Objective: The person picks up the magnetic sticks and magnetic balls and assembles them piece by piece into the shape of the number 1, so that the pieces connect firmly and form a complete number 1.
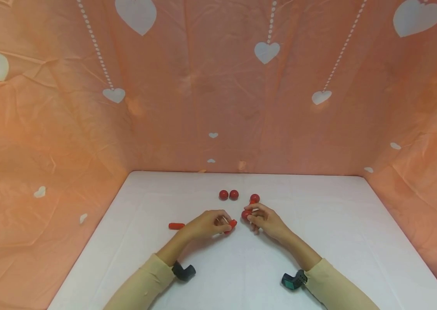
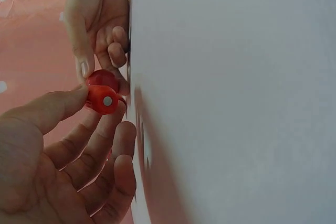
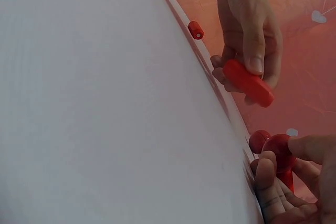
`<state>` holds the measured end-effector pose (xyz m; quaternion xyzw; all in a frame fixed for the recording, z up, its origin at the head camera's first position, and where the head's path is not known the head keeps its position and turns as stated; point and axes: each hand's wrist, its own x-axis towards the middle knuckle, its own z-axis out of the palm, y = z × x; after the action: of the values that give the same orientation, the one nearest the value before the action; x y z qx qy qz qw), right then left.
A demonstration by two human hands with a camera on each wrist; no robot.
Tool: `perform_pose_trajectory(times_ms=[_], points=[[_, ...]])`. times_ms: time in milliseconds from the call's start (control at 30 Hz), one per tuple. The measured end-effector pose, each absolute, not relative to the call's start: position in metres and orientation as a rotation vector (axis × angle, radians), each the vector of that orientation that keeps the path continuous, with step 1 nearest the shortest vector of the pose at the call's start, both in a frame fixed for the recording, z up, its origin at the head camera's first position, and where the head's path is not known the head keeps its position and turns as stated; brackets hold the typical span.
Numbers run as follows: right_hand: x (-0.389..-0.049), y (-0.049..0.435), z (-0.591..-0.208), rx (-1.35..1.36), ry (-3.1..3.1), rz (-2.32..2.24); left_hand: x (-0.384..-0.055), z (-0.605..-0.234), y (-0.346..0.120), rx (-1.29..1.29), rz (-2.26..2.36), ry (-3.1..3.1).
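My left hand (image 1: 212,224) pinches a red rod (image 3: 251,85) between thumb and fingers. One end of it, with a small silvery dot (image 2: 107,100), faces the left wrist camera. Across from it, my right hand (image 1: 268,221) holds a glossy red ball (image 1: 246,214) by thumb and fingertips. A red rod (image 3: 287,180) joins this ball, partly hidden by the fingers. Beyond, at the rod's far side in the head view, shows another red ball (image 1: 255,198). A short gap separates the left hand's rod from the held ball in the head view.
Two red balls (image 1: 229,195) sit side by side on the white table (image 1: 319,224), beyond the hands. Another red rod (image 1: 176,226) lies left of the left hand, partly behind the forearm. Orange cloth (image 1: 234,107) with white hearts encloses the table's back and sides.
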<state>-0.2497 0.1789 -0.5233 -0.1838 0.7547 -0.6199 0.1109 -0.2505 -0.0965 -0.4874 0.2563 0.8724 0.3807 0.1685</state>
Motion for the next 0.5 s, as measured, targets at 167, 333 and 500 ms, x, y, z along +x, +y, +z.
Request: perform_pose_trajectory(times_ms=[167,333,500], points=[[-0.249,0.18,-0.522,-0.539,2.227,-1.806,-0.249,-0.489,-0.091,0.719,1.079,2.477],[-0.249,0.18,-0.521,-0.535,2.228,-1.796,-0.248,-0.491,-0.086,0.694,1.099,2.46],[-0.248,0.18,-0.519,-0.539,2.213,-1.806,-0.247,-0.491,-0.081,0.661,1.133,2.435]])
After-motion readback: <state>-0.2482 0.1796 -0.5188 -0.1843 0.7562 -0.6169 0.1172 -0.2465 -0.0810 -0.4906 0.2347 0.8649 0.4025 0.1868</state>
